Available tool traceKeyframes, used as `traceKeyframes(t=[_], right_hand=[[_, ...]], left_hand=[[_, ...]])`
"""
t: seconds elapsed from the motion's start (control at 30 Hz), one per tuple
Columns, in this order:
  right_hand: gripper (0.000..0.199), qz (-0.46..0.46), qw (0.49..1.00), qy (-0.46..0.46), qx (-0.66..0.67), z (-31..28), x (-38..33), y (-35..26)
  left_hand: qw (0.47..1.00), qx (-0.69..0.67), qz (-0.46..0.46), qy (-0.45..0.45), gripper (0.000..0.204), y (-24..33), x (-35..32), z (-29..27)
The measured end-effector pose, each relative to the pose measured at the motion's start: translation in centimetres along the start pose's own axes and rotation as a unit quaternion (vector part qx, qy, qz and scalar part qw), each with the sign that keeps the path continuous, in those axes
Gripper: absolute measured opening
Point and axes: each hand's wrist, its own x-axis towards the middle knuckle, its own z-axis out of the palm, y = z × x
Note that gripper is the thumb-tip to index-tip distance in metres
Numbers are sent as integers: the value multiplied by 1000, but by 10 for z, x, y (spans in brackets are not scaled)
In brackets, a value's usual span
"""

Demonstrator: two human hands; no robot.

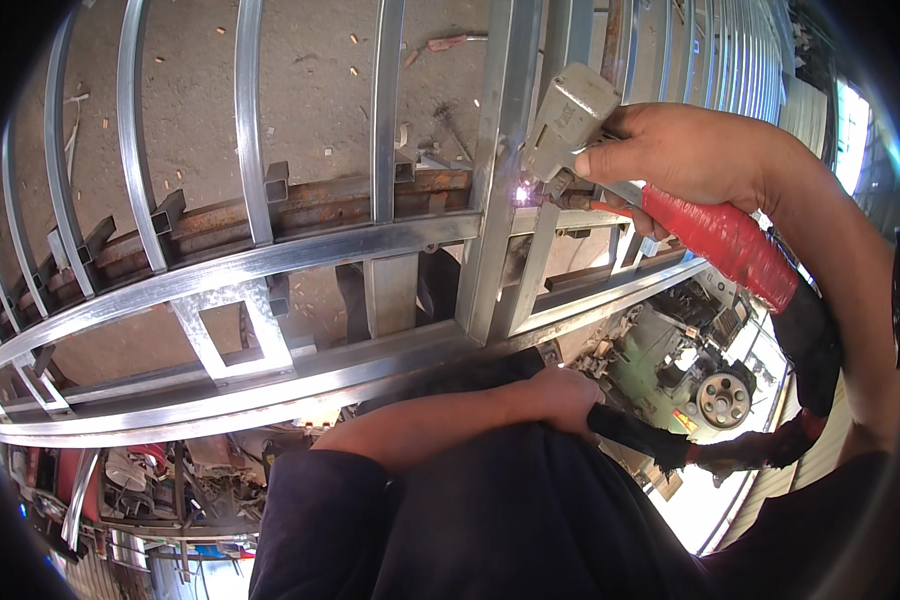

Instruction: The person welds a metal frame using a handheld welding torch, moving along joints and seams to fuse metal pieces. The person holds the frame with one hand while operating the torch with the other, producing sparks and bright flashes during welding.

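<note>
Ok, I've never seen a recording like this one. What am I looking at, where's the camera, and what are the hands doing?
The camera sits on the person's head and looks down through a fisheye lens, so straight bars bend near the rim. There is no machine arm, just two bare hands. The right hand grips a welding torch with a red-wrapped handle; a bright spark shows where its tip meets a metal frame of square tubes. The left hand holds the black cable low against the person's dark clothing. Beyond the frame lie a dusty floor with scraps and a green machine.
</note>
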Motion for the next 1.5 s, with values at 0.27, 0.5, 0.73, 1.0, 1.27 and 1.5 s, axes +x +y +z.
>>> traceKeyframes(t=[0.27,0.5,0.73,1.0,1.27,1.5], right_hand=[[35,-21,1000,-12,2,-2,1,5],[37,-14,1000,-9,25,-2,-1,7],[40,7,999,-14,36,-3,-8,3],[41,13,1000,-1,15,-3,-10,4],[44,-11,1000,-7,11,-4,-9,14],[44,-20,999,-15,21,-4,-15,16]], left_hand=[[1000,-15,-3,2,72,1,-3,-1],[1000,-16,-6,-25,74,2,-3,-6],[1000,-7,0,-15,75,1,-3,-4],[1000,-12,4,-7,73,-1,1,-3],[1000,-8,1,10,70,2,-2,-4],[1000,-6,3,5,72,3,-3,-3]])
